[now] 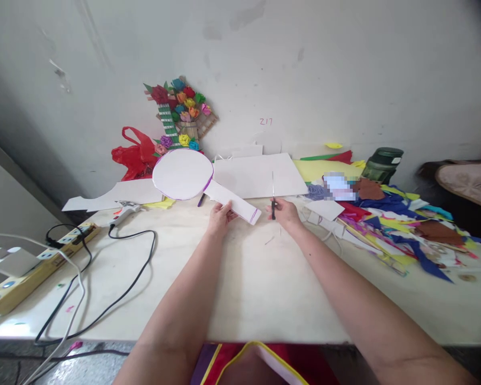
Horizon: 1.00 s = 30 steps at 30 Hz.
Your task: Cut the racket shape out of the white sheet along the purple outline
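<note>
My left hand (222, 218) is closed on the handle of a white paddle-shaped cardboard cutout (183, 174). This cutout has a round head and a straight strip for a handle, with purple marker lines along its edges. In my right hand (284, 212) is a pair of scissors (273, 195), blades pointing up and away from me. The scissors are apart from the cutout, a little to the right of its handle end. Behind both hands lies a large white board sheet (256, 174). A dark marker (201, 200) lies just under the cutout's round head.
A hot glue gun (122, 213) with a black cord and a yellow power strip (44, 262) occupy the left. Coloured scraps (409, 230) and a green bottle (382, 164) cover the right. Paper flowers (186, 104) and a red plastic bag (134, 152) stand by the wall.
</note>
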{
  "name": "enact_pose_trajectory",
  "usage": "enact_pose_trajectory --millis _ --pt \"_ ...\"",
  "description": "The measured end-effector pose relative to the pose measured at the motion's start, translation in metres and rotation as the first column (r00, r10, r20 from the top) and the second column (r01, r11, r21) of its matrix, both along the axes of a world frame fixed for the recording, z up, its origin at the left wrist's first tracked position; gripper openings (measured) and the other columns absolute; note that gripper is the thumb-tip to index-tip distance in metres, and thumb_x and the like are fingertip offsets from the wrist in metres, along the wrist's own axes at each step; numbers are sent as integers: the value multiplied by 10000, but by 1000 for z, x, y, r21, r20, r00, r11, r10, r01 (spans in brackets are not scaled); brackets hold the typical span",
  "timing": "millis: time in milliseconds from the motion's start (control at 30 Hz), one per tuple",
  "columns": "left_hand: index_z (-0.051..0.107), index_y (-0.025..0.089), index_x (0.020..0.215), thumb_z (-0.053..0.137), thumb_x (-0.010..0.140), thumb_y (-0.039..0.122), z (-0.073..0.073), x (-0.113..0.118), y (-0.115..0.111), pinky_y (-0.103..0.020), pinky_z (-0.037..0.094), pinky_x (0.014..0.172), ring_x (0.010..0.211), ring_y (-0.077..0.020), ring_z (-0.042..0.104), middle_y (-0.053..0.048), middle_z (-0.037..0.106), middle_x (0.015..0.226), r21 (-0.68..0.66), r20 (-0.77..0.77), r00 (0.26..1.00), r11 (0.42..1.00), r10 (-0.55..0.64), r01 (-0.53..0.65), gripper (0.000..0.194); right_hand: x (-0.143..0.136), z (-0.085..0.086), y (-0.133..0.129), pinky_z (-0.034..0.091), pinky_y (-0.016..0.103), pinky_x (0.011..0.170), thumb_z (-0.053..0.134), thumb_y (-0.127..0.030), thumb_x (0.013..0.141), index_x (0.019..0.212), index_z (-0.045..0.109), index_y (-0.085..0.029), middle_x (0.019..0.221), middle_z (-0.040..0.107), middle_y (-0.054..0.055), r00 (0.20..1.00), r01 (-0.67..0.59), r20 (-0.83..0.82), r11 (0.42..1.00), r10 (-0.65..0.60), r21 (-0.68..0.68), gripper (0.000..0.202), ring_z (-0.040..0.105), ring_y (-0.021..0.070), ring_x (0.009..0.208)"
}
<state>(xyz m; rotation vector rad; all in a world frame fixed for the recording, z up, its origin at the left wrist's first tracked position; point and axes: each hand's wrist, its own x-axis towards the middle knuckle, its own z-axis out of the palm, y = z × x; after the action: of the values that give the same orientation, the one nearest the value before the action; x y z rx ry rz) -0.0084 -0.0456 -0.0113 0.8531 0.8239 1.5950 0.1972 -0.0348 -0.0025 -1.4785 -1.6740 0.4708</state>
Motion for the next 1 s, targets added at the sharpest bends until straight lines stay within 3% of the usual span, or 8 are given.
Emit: enact_pose_trajectory --millis 167,333,567,833,933,1000 --pt "569 154 866 711 580 303 4 3 -4 -254 492 549 635 -136 600 -28 637 777 -2 -36 999 999 35 -35 352 -16 13 -22 393 258 609 595 -436 679 985 582 -284 850 677 6 962 81 258 996 -89 38 342 617 196 781" --pt "567 161 862 680 588 290 4 8 -3 -278 492 584 630 -135 597 -22 635 774 16 -57 997 999 51 -50 323 -34 18 -39 379 262 649 607 -494 661 1054 539 -257 925 656 51 881 -51 472 994 -1 98 463 588 205 868" --pt "573 155 838 679 610 294 1 6 -2 -237 482 564 568 -106 575 -4 624 689 90 -23 1000 996 10 -8 288 -42 17 -46 379 268 680 587 -485 687 1045 547 -251 898 647 59 848 -110 530 983 17 144 429 573 211 881" --pt "580 156 948 644 694 394 8 9 -7 -280 483 679 805 -186 629 -104 659 949 135 18 990 982 -138 134 354 -38 11 -36 397 260 677 581 -415 696 1026 528 -246 868 666 24 946 -145 298 989 126 42 374 607 187 822" --pt "574 162 972 645 698 397 8 9 -6 -296 475 727 859 -193 620 -112 644 1005 149 52 981 973 -187 178 368 -39 7 -33 421 257 649 582 -410 697 962 526 -238 746 660 -8 966 -256 34 967 255 0 321 616 167 744" --pt "576 162 969 664 687 372 9 10 -6 -283 471 731 839 -171 618 -98 646 987 158 70 979 971 -193 180 362 -41 5 -32 443 253 618 583 -423 696 923 512 -221 690 644 -20 910 -365 -221 931 352 -21 312 616 151 683"
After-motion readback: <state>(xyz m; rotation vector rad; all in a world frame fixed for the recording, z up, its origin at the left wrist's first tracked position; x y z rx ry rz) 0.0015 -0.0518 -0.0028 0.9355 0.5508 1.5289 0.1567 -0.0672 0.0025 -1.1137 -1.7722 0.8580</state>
